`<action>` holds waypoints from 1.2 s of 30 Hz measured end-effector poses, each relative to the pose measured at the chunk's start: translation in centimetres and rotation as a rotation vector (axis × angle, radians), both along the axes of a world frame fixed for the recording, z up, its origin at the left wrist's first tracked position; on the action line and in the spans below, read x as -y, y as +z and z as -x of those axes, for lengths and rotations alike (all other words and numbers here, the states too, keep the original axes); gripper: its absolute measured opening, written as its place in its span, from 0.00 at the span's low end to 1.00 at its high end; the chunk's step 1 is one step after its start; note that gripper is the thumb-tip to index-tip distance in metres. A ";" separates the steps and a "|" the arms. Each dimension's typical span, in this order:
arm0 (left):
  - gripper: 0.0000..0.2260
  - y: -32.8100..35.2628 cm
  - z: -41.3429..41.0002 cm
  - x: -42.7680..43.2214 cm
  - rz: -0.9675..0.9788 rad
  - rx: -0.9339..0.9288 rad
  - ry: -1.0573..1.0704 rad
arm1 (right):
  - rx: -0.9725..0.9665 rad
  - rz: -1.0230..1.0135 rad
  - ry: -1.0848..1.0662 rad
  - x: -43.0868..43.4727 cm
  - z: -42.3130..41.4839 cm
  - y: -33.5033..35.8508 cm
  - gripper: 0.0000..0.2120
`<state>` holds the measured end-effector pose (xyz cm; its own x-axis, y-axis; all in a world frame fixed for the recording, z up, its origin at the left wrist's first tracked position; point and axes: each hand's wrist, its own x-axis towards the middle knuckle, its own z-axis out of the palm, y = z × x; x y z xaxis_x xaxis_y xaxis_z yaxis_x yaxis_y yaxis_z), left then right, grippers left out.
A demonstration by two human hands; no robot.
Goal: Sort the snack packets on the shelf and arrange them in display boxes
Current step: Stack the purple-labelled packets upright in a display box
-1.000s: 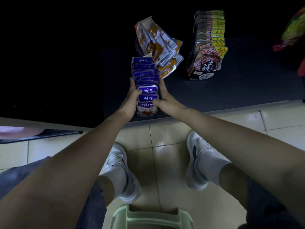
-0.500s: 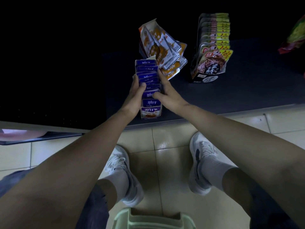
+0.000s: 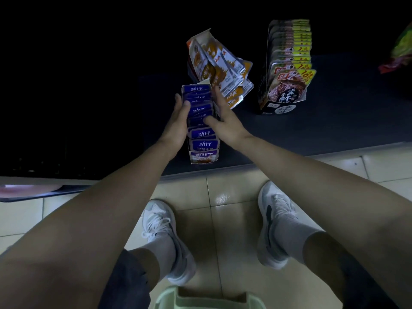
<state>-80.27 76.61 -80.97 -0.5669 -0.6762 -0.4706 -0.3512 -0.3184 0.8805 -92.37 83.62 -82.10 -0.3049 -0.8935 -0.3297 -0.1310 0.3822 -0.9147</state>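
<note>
Presses purple packets (image 3: 204, 144) between flat left hand (image 3: 177, 123) and right hand (image 3: 225, 123), fingers straight, now farther along. Nearly squares this row.

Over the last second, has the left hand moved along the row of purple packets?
Yes. The left hand slid along the row of purple packets toward its far end.

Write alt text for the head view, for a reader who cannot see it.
A left hand and right hand press the sides of a row of purple snack packets in a display box at the front of a dark shelf. Behind sit splayed orange packets and a tidy box of brown packets.
</note>
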 end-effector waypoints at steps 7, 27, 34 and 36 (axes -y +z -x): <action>0.25 -1.5 -0.5 0.6 0.149 0.048 -0.015 | -0.123 -0.005 0.157 0.7 0.4 -0.5 0.40; 0.36 -2.4 -3.3 -2.3 -0.023 0.087 -0.105 | -0.891 0.028 0.280 -1.2 -1.3 -0.8 0.30; 0.26 -1.2 -1.0 -4.1 -0.051 -0.013 -0.092 | -0.717 -0.056 0.356 -2.0 -1.4 -1.2 0.30; 0.27 -1.0 -1.3 -3.9 -0.075 -0.030 -0.068 | -0.655 -0.008 0.262 -2.1 -1.0 -0.8 0.30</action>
<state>-78.96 80.54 -81.93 -0.6251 -0.5989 -0.5006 -0.3477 -0.3605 0.8655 -91.42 85.77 -82.94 -0.2176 -0.9630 -0.1588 -0.7423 0.2689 -0.6137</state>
